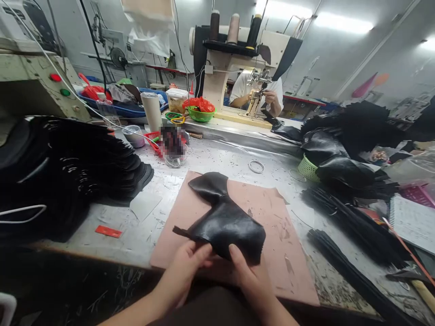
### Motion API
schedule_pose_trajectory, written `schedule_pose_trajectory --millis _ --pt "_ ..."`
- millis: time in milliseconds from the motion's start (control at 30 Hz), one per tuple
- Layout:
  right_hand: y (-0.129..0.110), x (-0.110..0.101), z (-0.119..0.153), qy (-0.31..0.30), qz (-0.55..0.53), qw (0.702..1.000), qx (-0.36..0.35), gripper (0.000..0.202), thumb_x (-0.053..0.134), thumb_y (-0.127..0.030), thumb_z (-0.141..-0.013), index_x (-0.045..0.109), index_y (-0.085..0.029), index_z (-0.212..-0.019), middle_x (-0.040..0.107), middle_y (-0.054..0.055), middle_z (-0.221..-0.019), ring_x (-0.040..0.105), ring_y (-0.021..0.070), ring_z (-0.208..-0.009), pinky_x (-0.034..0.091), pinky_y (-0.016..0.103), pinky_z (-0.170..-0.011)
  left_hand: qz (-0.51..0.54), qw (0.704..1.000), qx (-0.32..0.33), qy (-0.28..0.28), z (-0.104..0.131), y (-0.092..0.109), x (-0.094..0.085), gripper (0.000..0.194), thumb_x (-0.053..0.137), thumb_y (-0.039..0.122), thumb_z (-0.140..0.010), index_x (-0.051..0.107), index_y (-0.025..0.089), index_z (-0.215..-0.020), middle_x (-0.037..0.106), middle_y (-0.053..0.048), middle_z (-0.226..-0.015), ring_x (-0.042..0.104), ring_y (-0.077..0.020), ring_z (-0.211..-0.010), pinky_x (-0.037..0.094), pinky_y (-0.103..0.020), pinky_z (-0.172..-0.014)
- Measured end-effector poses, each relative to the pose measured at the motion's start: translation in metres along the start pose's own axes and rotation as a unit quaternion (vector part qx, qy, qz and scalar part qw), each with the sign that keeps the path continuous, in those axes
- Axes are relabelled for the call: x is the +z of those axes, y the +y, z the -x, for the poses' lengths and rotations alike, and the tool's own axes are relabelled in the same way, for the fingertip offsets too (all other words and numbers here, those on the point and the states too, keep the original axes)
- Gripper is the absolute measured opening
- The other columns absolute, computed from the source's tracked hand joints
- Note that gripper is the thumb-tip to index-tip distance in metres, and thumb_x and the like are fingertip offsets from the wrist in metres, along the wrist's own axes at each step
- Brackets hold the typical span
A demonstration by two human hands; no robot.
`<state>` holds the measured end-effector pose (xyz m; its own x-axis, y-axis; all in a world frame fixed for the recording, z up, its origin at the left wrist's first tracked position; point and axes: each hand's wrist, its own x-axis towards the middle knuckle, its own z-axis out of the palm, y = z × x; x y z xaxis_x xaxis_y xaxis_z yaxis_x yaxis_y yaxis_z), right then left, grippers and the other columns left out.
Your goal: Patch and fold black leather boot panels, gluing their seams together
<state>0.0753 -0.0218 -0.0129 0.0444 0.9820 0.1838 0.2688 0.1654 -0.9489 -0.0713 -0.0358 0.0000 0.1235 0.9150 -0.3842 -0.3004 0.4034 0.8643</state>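
Currently the pinkish cutting mat (272,213) lies under a black leather shoe upper (226,222), gripped at its near edge by 2 closed hands: left hand (185,271), right hand (249,278). Pinched only there, the limp piece could crease or slip out.

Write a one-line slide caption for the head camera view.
Both hands, left hand and right hand, hold a black leather piece over a brown mat on a cluttered workbench.
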Motion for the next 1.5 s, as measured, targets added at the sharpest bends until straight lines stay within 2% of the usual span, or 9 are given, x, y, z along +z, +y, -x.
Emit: schedule_pose_trajectory --millis 67,167,367,500,700,933,1033,1200,1500 --pt "0.004 0.003 0.005 -0.012 -0.011 1.0 -0.022 0.033 0.053 -0.034 -0.081 0.062 -0.016 -0.106 0.065 0.012 -0.103 0.059 0.0251 -0.1 0.044 0.042 -0.092 0.101 0.993 0.001 0.067 -0.003 0.009 0.008 0.028 0.063 0.037 -0.074 0.062 0.017 -0.093 0.069 -0.005 -0.086 0.062 -0.0156 -0.077 0.047 -0.025 -0.071" --pt "0.004 0.001 0.006 -0.034 -0.059 0.998 -0.012 0.035 0.058 -0.035 -0.077 0.062 -0.016 -0.106 0.065 0.013 -0.103 0.059 0.0262 -0.099 0.044 0.043 -0.092 0.128 0.987 0.003 0.094 -0.004 0.013 0.015 0.032 0.066 0.035 -0.071 0.062 0.018 -0.098 0.07 -0.004 -0.086 0.063 -0.017 -0.074 0.048 -0.027 -0.068" --pt "-0.003 -0.011 -0.007 -0.084 -0.289 0.938 0.17 0.037 0.058 -0.035 -0.075 0.061 -0.016 -0.106 0.067 0.011 -0.099 0.063 0.0266 -0.093 0.047 0.045 -0.088 0.122 0.985 0.044 0.117 -0.002 0.01 0.018 0.044 0.068 0.031 -0.071 0.057 0.013 -0.11 0.068 -0.008 -0.099 0.062 -0.0226 -0.092 0.047 -0.033 -0.081" --pt "0.005 -0.01 -0.008 -0.051 -0.243 0.952 0.18 0.031 0.061 -0.03 -0.073 0.062 -0.017 -0.102 0.068 0.008 -0.097 0.063 0.0241 -0.093 0.052 0.039 -0.083 0.135 0.982 0.029 0.131 -0.002 0.012 0.017 0.035 0.066 0.032 -0.072 0.06 0.016 -0.103 0.069 -0.005 -0.096 0.063 -0.019 -0.083 0.049 -0.027 -0.069" --pt "0.006 -0.006 -0.006 -0.09 -0.173 0.961 0.198 0.031 0.062 -0.034 -0.072 0.061 -0.017 -0.097 0.069 0.008 -0.089 0.066 0.0232 -0.072 0.054 0.028 -0.044 0.076 0.983 0.051 0.161 -0.008 0.008 0.01 0.028 0.07 0.031 -0.067 0.065 0.013 -0.087 0.069 -0.004 -0.076 0.061 -0.0146 -0.063 0.048 -0.023 -0.059" --pt "-0.005 -0.005 -0.015 -0.087 -0.108 0.98 0.142 0.027 0.067 -0.031 -0.068 0.063 -0.016 -0.09 0.069 0.007 -0.081 0.065 0.025 -0.081 0.053 0.039 -0.074 0.003 0.98 0.072 0.186 -0.014 0.003 0.0 0.029 0.071 0.035 -0.065 0.067 0.012 -0.083 0.07 -0.005 -0.074 0.064 -0.0204 -0.073 0.051 -0.028 -0.066" --pt "-0.013 -0.007 -0.022 -0.088 -0.087 0.984 0.126 0.021 0.065 -0.029 -0.068 0.064 -0.016 -0.085 0.069 0.005 -0.073 0.065 0.0245 -0.076 0.052 0.04 -0.076 -0.009 0.981 0.061 0.185 -0.014 0.006 -0.001 0.03 0.073 0.035 -0.063 0.068 0.015 -0.085 0.071 -0.006 -0.08 0.065 -0.0223 -0.079 0.052 -0.028 -0.068" --pt "-0.028 -0.01 -0.033 -0.132 -0.084 0.985 0.079 0.023 0.059 -0.02 -0.069 0.063 -0.017 -0.092 0.07 0.005 -0.09 0.064 0.0223 -0.086 0.052 0.034 -0.079 0.009 0.984 0.047 0.173 -0.013 0.009 0.0 0.032 0.075 0.035 -0.06 0.068 0.013 -0.083 0.071 -0.007 -0.08 0.065 -0.023 -0.074 0.053 -0.029 -0.064" --pt "-0.033 -0.012 -0.035 -0.128 -0.038 0.987 0.086 0.025 0.058 -0.021 -0.068 0.064 -0.015 -0.092 0.07 0.006 -0.088 0.065 0.023 -0.085 0.052 0.034 -0.077 0.081 0.987 0.032 0.135 -0.014 0.011 0.005 0.044 0.072 0.033 -0.064 0.062 0.015 -0.103 0.07 -0.008 -0.09 0.064 -0.0216 -0.078 0.052 -0.028 -0.063"
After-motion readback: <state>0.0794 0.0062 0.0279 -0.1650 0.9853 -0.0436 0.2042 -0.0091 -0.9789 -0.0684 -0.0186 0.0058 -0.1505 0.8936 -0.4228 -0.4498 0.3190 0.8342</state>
